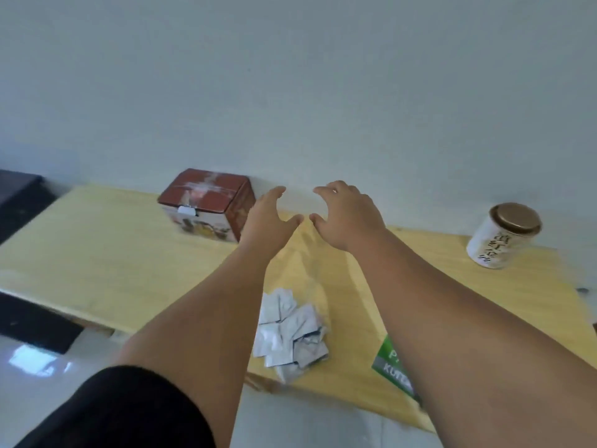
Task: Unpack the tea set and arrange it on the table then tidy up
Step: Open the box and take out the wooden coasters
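Note:
My left hand (271, 218) and my right hand (345, 215) are raised over the middle of the yellow wooden table (97, 253). Their thumbs almost touch and the fingers are spread. Between them they hold the top of a clear plastic bag (310, 273), which is hard to make out. It hangs down toward me with several silver sachets (287, 331) in its bottom. A red-lidded printed box (206, 205) stands shut at the back of the table, just left of my left hand. A white canister with a brown lid (504, 236) stands at the far right.
The table backs onto a pale wall (290, 92). A green printed pack (392, 363) lies near the front edge, partly hidden by my right forearm. Dark furniture (19, 202) sits off the left end, with glossy floor (38, 357) below.

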